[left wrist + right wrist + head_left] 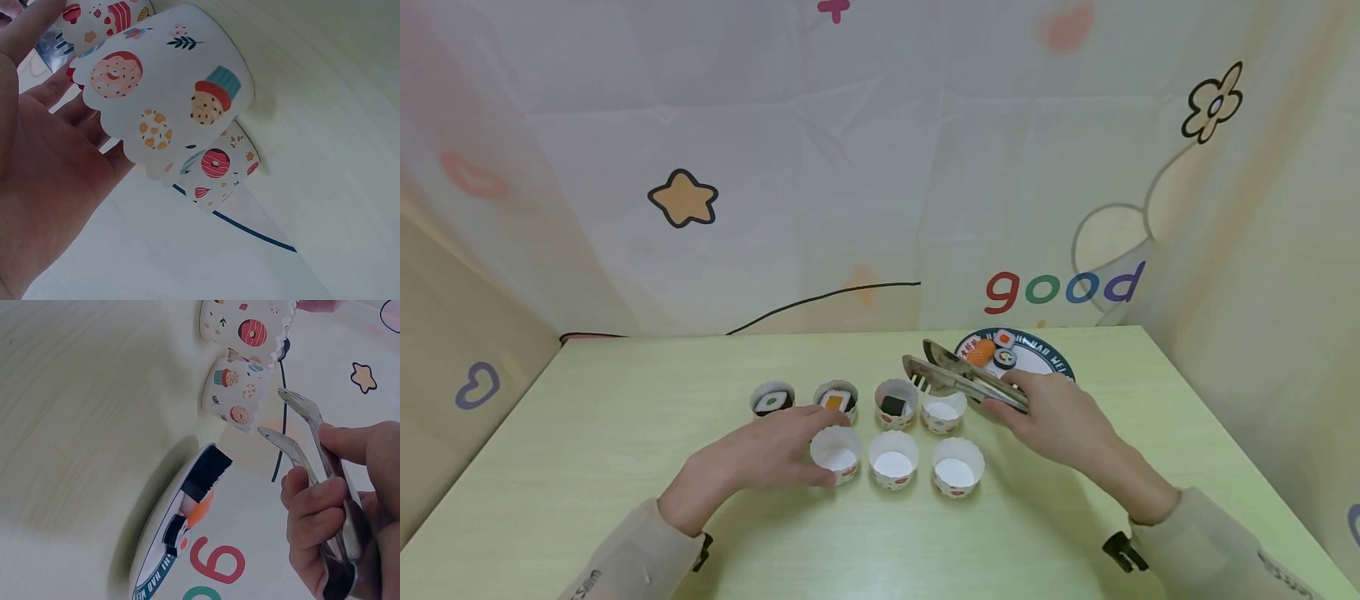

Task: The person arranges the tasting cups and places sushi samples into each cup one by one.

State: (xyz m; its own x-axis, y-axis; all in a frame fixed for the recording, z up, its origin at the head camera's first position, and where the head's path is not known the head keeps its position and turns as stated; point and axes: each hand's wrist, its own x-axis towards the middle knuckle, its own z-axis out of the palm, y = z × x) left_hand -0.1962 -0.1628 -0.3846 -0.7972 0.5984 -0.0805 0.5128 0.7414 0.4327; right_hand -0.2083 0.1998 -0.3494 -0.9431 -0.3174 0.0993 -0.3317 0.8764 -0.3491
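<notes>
My right hand grips metal tongs, their jaws apart with nothing between them, above the back-row paper cups. In the right wrist view, curled fingers and thumb squeeze the tongs. My left hand lies beside the front-left paper cup, fingers extended around its far side and thumb near its front. The left wrist view shows that printed cup before the palm; contact is unclear. Back-row cups hold a green-centred sushi roll, a yellow-topped sushi piece and a black-wrapped sushi piece.
A round plate with several toy-like sushi pieces stands at the back right, partly behind my right hand. White shows inside the back-right cup, front-middle cup and front-right cup. A printed cloth hangs behind the table.
</notes>
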